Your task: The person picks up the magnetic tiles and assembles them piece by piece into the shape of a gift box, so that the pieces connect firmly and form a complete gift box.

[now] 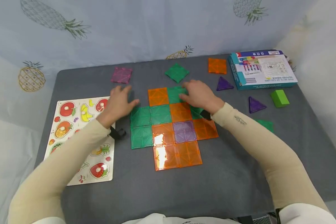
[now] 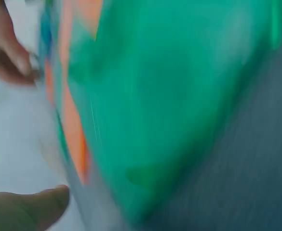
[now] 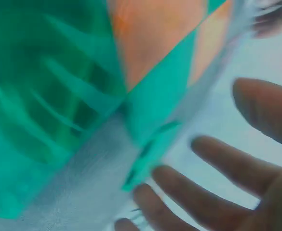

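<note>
Flat translucent square tiles lie edge to edge mid-table: green tiles point(image 1: 140, 137), orange tiles point(image 1: 188, 154) and a purple tile point(image 1: 184, 131). My left hand point(image 1: 119, 104) hovers left of this patch, thumb and fingers apart, with nothing in it. Beyond its fingertips lies a loose pink tile point(image 1: 121, 75). My right hand point(image 1: 200, 96) is over the upper right of the patch, overlapping a green tile point(image 1: 174, 94) in the head view. Its fingers point(image 3: 227, 156) are spread in the right wrist view. A loose green tile point(image 1: 177, 72) lies just past them.
A fruit puzzle board point(image 1: 100, 169) lies under the left forearm. On the right are a box point(image 1: 264, 68), a green block point(image 1: 280, 98), a purple triangle point(image 1: 224, 84), another purple triangle point(image 1: 255, 105) and an orange tile point(image 1: 217, 66). A curtain point(image 1: 145, 31) hangs behind the table.
</note>
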The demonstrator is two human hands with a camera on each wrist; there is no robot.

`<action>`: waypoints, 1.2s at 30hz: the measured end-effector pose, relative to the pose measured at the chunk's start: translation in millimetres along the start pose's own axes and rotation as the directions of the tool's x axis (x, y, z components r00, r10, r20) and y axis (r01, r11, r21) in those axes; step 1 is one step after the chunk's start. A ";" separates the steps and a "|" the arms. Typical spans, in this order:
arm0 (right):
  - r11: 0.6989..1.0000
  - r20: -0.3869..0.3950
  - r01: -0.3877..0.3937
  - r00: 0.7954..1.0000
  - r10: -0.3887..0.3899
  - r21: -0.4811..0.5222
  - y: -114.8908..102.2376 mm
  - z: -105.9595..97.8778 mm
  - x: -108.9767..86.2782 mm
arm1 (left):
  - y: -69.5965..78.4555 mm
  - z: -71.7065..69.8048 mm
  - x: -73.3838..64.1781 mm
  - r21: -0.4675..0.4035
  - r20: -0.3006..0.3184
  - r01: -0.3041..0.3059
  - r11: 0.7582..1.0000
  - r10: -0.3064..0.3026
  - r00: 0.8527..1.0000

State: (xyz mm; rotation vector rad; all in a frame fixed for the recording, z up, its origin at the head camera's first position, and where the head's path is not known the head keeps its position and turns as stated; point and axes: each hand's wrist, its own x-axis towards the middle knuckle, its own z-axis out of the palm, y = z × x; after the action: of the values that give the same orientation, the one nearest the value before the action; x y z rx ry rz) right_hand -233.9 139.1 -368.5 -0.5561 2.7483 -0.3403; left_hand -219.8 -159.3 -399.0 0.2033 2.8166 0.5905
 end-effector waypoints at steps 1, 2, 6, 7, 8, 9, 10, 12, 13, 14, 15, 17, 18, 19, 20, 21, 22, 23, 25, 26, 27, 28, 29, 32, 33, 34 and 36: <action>1.000 -0.004 -0.031 1.000 0.031 -0.002 3.9 -1.9 14.1 | -6.1 -8.1 12.7 0.017 -0.009 0.042 0.999 -0.042 0.999; 0.998 -0.004 -0.063 0.998 0.063 -0.007 7.3 -3.0 26.9 | -10.9 -15.3 24.9 0.028 -0.018 0.081 0.996 -0.081 0.997; 0.981 0.022 -0.193 0.981 0.194 -0.010 16.7 -2.1 64.3 | -20.7 -26.0 63.0 0.021 -0.031 0.197 0.980 -0.197 0.980; 0.975 0.035 -0.223 0.974 0.223 -0.002 17.5 -1.2 71.0 | -22.0 -25.0 69.6 0.018 -0.031 0.217 0.976 -0.216 0.976; 0.969 0.049 -0.248 0.968 0.247 0.009 17.9 -0.5 76.4 | -22.4 -23.4 74.5 0.013 -0.034 0.234 0.972 -0.233 0.972; 0.963 0.063 -0.269 0.962 0.267 0.020 18.4 0.2 80.9 | -22.7 -21.4 78.5 0.015 -0.035 0.246 0.969 -0.245 0.969; 0.958 0.075 -0.286 0.956 0.283 0.028 18.7 0.6 84.2 | -22.7 -19.6 81.4 0.021 -0.036 0.253 0.967 -0.252 0.967; 0.952 0.086 -0.303 0.950 0.299 0.037 18.9 0.7 88.3 | -21.6 -16.8 85.4 0.033 -0.044 0.259 0.965 -0.257 0.965; 0.951 0.087 -0.306 0.949 0.302 0.035 19.2 0.7 89.6 | -20.6 -15.9 86.8 0.039 -0.053 0.260 0.965 -0.258 0.965; 0.952 0.086 -0.304 0.950 0.300 0.031 19.5 0.5 90.1 | -19.2 -15.7 87.5 0.042 -0.063 0.258 0.965 -0.255 0.965; 0.954 0.085 -0.299 0.951 0.297 0.023 20.0 0.3 90.7 | -18.5 -15.4 88.5 0.047 -0.072 0.253 0.966 -0.249 0.966; 0.958 0.084 -0.287 0.955 0.285 0.002 19.8 -0.8 91.0 | -17.0 -15.3 89.0 0.045 -0.084 0.249 0.967 -0.245 0.966; 0.960 0.086 -0.280 0.956 0.280 -0.008 19.5 -1.5 91.0 | -16.2 -15.0 88.5 0.044 -0.086 0.247 0.968 -0.243 0.966; 0.962 0.087 -0.273 0.958 0.273 -0.018 19.3 -2.0 91.0 | -15.9 -14.5 88.0 0.038 -0.092 0.240 0.970 -0.236 0.967; 0.964 0.089 -0.266 0.959 0.267 -0.028 19.1 -2.4 91.1 | -15.1 -13.6 87.1 0.031 -0.090 0.232 0.972 -0.228 0.969; 0.965 0.093 -0.259 0.961 0.261 -0.037 19.1 -2.7 90.9 | -14.4 -12.4 86.3 0.026 -0.090 0.221 0.975 -0.218 0.972; 0.967 0.095 -0.251 0.962 0.254 -0.045 19.1 -2.9 90.4 | -13.2 -11.0 85.1 0.020 -0.087 0.209 0.978 -0.207 0.975; 0.969 0.095 -0.243 0.964 0.247 -0.050 19.5 -2.8 90.1 | -11.9 -9.5 83.8 0.016 -0.085 0.191 0.981 -0.189 0.978; 0.972 0.096 -0.228 0.968 0.233 -0.059 20.5 -2.8 88.2 | -8.5 -6.7 81.3 0.016 -0.069 0.142 0.990 -0.140 0.988; 0.973 0.098 -0.221 0.969 0.227 -0.063 21.3 -2.9 87.3 | -6.4 -5.6 80.3 0.020 -0.055 0.118 0.993 -0.117 0.992; 0.974 0.100 -0.215 0.970 0.221 -0.069 22.3 -3.3 86.2 | -4.3 -4.5 79.5 0.029 -0.040 0.094 0.995 -0.093 0.995; 0.975 0.103 -0.212 0.970 0.218 -0.070 23.8 -3.5 85.3 | -2.4 -3.5 79.0 0.036 -0.024 0.070 0.997 -0.069 0.997; 0.975 0.104 -0.212 0.970 0.218 -0.070 25.2 -4.1 84.1 | -0.7 -2.9 78.8 0.040 -0.009 0.050 0.998 -0.049 0.999; 0.972 0.109 -0.223 0.967 0.230 -0.075 31.3 -6.9 79.5 | 3.0 -1.3 80.7 0.052 0.017 -0.009 0.999 0.008 1.000; 0.970 0.112 -0.231 0.965 0.239 -0.081 34.6 -8.0 77.1 | 4.2 -0.6 82.1 0.054 0.025 -0.027 0.998 0.026 0.999; 0.967 0.113 -0.240 0.962 0.249 -0.087 37.6 -9.3 74.4 | 4.9 -0.2 83.4 0.052 0.031 -0.042 0.998 0.041 0.999; 0.960 0.123 -0.256 0.955 0.270 -0.116 41.8 -12.9 68.0 | 5.0 -0.3 85.2 0.049 0.042 -0.069 0.996 0.067 0.997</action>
State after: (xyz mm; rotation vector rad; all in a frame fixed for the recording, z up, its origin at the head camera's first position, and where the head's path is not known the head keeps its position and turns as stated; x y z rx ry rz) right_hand -311.9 150.8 -386.2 -0.2204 2.6702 -0.0977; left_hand -301.1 -139.0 -415.4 0.3179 2.7973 0.5236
